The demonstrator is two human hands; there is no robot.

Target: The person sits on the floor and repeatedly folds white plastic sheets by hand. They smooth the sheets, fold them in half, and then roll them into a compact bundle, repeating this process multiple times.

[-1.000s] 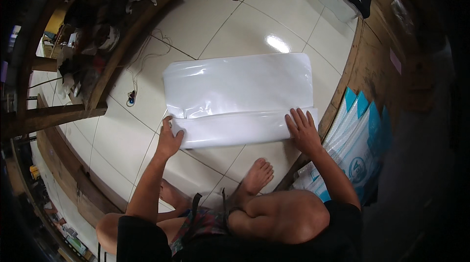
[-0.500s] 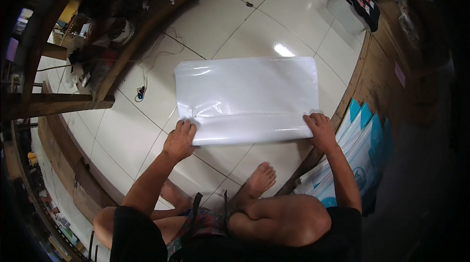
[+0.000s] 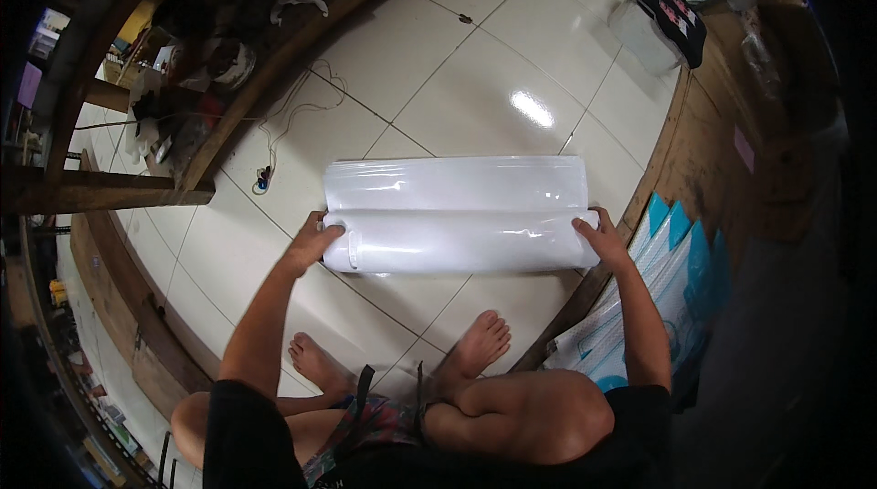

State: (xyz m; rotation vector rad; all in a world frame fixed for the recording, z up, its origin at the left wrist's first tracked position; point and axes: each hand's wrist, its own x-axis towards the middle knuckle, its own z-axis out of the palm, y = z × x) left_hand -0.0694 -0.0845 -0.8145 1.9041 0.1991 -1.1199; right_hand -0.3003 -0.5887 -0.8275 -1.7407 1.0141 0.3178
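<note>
A wide white glossy plastic sheet (image 3: 457,186) lies on the tiled floor in front of me. Its near part is turned over into a thick roll (image 3: 461,240) that runs from left to right. My left hand (image 3: 315,242) grips the roll's left end, thumb on top. My right hand (image 3: 598,235) holds the roll's right end. I sit on the floor with my bare feet just below the roll.
A stack of white and blue printed bags (image 3: 653,302) lies at my right beside a wooden edge (image 3: 671,137). A cable with a plug (image 3: 263,180) lies left of the sheet. A cluttered wooden bench (image 3: 219,41) stands at the far left; a black and white box (image 3: 671,5) sits at the far right.
The near part of the flat sheet has been rolled away from me into a thick roll. Both hands moved forward with it, and less flat sheet shows beyond.
</note>
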